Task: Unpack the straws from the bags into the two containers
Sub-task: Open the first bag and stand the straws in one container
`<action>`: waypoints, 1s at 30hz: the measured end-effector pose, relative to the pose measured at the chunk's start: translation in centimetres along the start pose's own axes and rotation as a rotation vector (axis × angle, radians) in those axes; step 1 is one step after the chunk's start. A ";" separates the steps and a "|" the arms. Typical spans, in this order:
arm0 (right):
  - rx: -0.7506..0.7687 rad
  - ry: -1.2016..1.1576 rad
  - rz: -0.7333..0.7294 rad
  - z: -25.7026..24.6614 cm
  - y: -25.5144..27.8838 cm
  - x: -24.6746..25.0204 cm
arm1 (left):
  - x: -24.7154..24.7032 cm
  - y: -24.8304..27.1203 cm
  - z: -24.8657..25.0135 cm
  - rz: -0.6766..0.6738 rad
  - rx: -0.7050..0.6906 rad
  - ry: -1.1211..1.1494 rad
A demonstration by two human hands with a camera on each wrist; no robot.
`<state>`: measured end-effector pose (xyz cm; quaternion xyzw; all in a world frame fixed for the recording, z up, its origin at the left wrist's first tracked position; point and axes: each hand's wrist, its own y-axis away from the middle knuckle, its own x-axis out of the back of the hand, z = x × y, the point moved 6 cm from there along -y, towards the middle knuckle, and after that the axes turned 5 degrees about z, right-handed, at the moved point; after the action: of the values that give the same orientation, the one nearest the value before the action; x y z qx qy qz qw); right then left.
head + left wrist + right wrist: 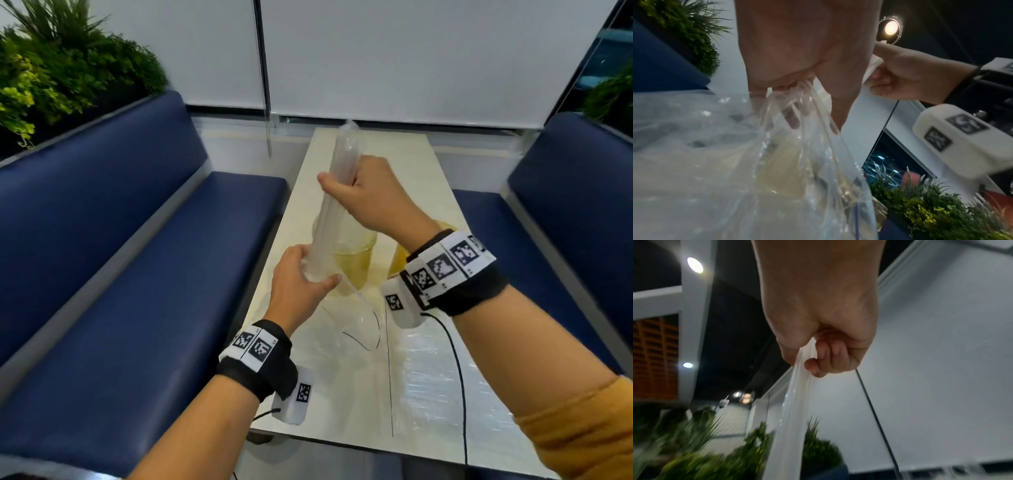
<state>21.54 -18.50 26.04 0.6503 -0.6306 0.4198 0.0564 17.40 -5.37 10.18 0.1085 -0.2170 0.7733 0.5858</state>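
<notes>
A bundle of translucent white straws [337, 164] stands tilted above the table, its top leaning away from me. My right hand [342, 178] grips the bundle at mid-height; in the right wrist view the right hand [809, 356] has its fingers curled round the straws [793, 402]. My left hand [317, 267] grips the clear plastic bag [359, 322] round the bundle's lower end, and the bag hangs loose below. Behind the hands stand two yellowish translucent containers [356, 260] [399, 263], the right one partly hidden by my wrist. The left wrist view shows the left hand [797, 104] pinching the bag [807, 162].
The narrow pale table [394, 171] runs away from me between two blue benches [137, 257] [565, 205]. More clear plastic wrapping [431, 380] lies on the near right of the table. Plants [51, 68] stand behind the left bench. Window blinds close the far end.
</notes>
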 end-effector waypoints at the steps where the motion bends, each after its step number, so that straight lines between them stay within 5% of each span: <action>1: 0.016 -0.018 0.041 -0.2 -1.1 1.4 | 0.2 0.1 -0.1 -0.011 0.005 0.000; 7: 0.002 0.159 0.203 2.5 -5.7 3.6 | 1.0 0.4 -0.2 -0.040 0.014 0.003; 17: -0.262 0.419 -0.061 12.1 -2.6 -5.6 | 2.2 -0.5 0.8 -0.054 -0.012 0.081; 19: -0.299 0.416 -0.017 12.8 -2.0 -5.6 | 2.4 -0.6 0.9 -0.054 -0.018 0.095; 24: -0.059 0.446 0.150 11.8 -2.2 -4.9 | 2.7 -0.6 1.1 -0.068 -0.005 0.136; 27: 0.148 0.615 -0.016 11.3 -1.5 -6.1 | 2.7 -0.5 1.3 -0.073 -0.001 0.154; 30: 0.163 0.795 -0.120 12.3 -0.3 -6.9 | 2.5 -0.4 1.4 -0.087 0.003 0.153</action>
<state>28.69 -20.57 14.03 0.4756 -0.4851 0.6830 0.2682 16.96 -3.78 12.54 0.0592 -0.1654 0.7534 0.6337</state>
